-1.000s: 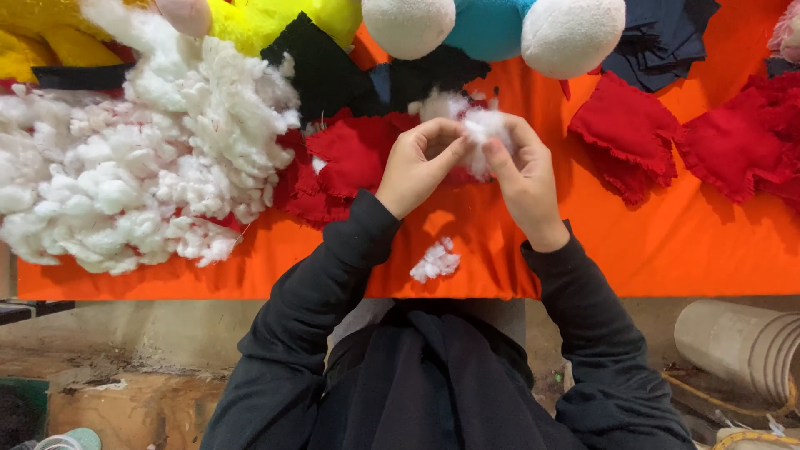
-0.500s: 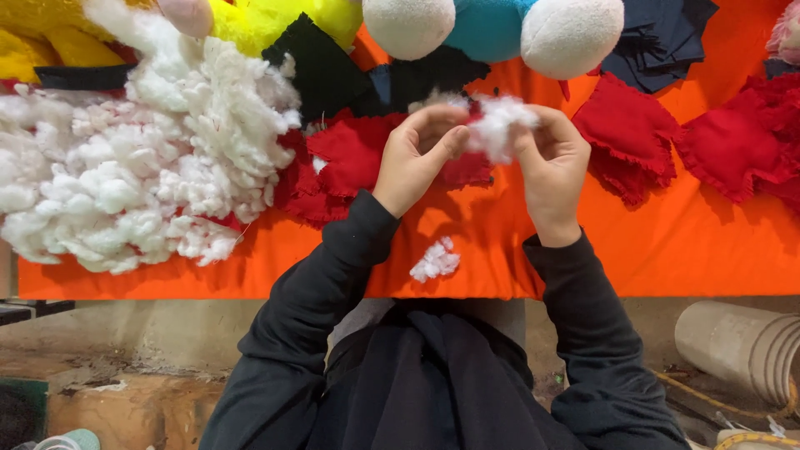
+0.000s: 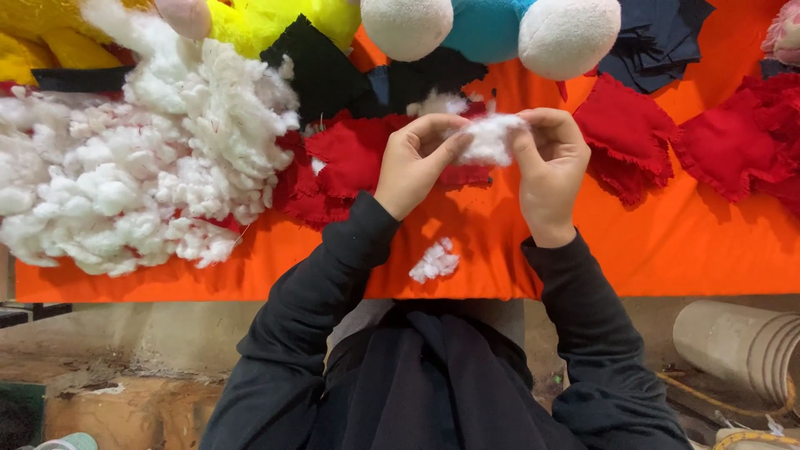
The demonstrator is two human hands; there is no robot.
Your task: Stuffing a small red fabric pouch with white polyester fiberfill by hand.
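Both of my hands pinch one tuft of white stuffing fibre (image 3: 487,137) above the orange cloth (image 3: 667,250). My left hand (image 3: 417,162) grips its left side with thumb and fingers. My right hand (image 3: 550,162) holds its right side. Red fabric pieces (image 3: 354,154) lie just beyond my left hand. A small loose clump of white fibre (image 3: 435,261) rests on the cloth below my hands.
A big heap of white stuffing (image 3: 133,167) fills the left. Black fabric pieces (image 3: 321,71), a yellow plush item (image 3: 283,17) and white and teal plush balls (image 3: 500,29) sit at the back. More red pieces (image 3: 725,142) lie right. A ribbed pale tube (image 3: 742,346) lies below.
My hands have lifted slightly away from me with the white tuft and pulled it wider between them.
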